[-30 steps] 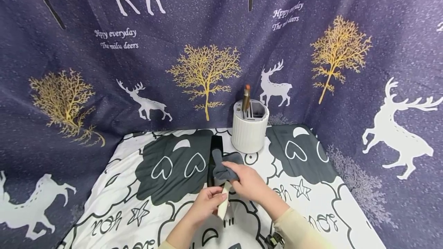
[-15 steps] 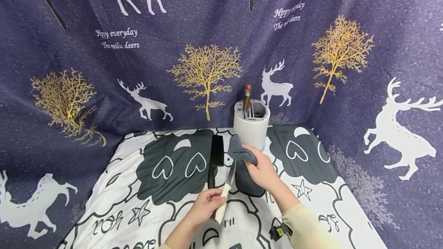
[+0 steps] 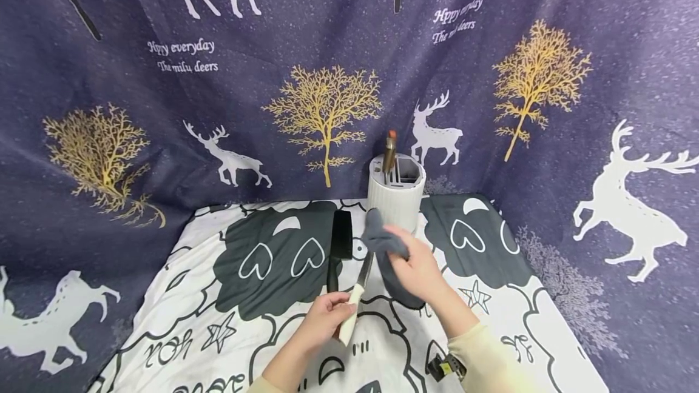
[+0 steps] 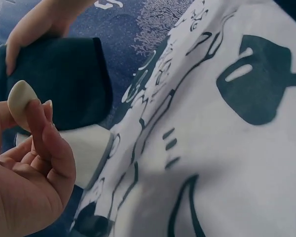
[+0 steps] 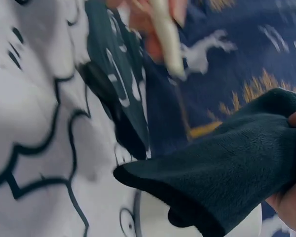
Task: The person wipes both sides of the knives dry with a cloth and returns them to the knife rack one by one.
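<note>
My left hand [image 3: 324,318] grips a knife by its cream handle [image 3: 351,320]. The narrow blade [image 3: 365,269] points away from me, its far end running behind a dark grey cloth [image 3: 381,238]. My right hand [image 3: 417,262] pinches that cloth, bunched above, with a loose part hanging below the hand. In the right wrist view the cloth [image 5: 227,163] spreads wide with a black edge, and the cream handle [image 5: 166,39] shows at the top. From the left wrist, the butt of the handle [image 4: 21,101] stands between thumb and fingers.
Left of the held knife, a black cleaver [image 3: 341,236] lies on the patterned sheet [image 3: 295,344]. A white ribbed knife holder [image 3: 394,202] stands behind the cloth, with a brown handle [image 3: 389,153] sticking up from its slots. A printed curtain [image 3: 235,108] hangs behind.
The cloth, earlier wrapped close to the knife's handle, has moved up and right with my right hand, uncovering the blade's lower part and the cleaver. My left hand stays nearly in place.
</note>
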The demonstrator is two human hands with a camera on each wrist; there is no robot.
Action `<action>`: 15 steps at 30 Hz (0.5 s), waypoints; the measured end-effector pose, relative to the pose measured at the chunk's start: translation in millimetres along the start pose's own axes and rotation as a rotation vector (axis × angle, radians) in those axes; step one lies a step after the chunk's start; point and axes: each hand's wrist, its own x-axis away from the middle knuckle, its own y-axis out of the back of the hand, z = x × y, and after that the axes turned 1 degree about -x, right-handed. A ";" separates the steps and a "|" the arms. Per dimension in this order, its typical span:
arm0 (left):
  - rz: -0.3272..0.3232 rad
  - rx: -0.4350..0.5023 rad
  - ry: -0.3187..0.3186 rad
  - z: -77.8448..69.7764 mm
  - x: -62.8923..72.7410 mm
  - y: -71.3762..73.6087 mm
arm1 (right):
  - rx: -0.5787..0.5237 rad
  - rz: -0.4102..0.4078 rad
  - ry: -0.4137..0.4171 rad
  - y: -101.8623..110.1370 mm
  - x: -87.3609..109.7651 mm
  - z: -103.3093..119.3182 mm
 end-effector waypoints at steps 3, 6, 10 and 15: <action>0.014 0.014 -0.006 -4.6 -4.2 -2.2 | 0.023 0.142 0.113 -13.2 8.8 15.8; 0.003 0.012 -0.019 -7.4 -7.0 -3.7 | 0.050 0.277 0.198 -24.9 16.8 27.6; -0.023 -0.009 -0.036 -8.7 -7.6 -3.6 | 0.103 0.382 0.237 -36.2 23.0 31.9; 0.031 0.020 -0.031 -7.1 -4.3 0.1 | 0.121 0.355 0.217 -41.4 20.3 21.3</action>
